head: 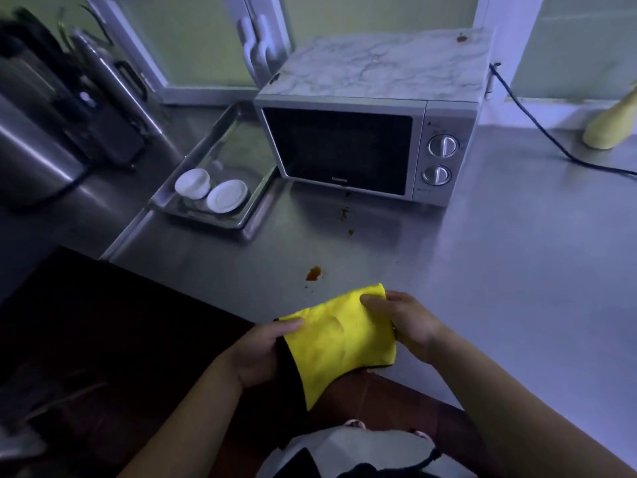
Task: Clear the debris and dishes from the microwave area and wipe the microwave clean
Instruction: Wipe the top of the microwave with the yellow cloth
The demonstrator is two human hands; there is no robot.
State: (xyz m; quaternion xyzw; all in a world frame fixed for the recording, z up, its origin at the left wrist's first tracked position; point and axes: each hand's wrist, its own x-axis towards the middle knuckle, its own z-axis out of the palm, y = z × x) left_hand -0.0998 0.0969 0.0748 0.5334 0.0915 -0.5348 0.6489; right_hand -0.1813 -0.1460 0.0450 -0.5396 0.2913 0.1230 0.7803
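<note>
I have open steel counter (482, 253) from its near edge up to the closed microwave (344, 150) at 12 o'clock. At 6 o'clock the left hand (262, 357) and right hand (403, 322) each pinch a side of the yellow cloth (341, 339), held over that edge. A brown stain (313, 273) lies just beyond it. White dishes (210, 189) sit in the tray (193, 217) at 10 o'clock. The blurred shapes further left are perhaps urns.

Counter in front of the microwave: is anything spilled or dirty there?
Yes. A brown blot lies on the steel counter just beyond the yellow cloth, and smaller brown spots trail from it to the microwave door. One more brown mark sits on the microwave's top.
</note>
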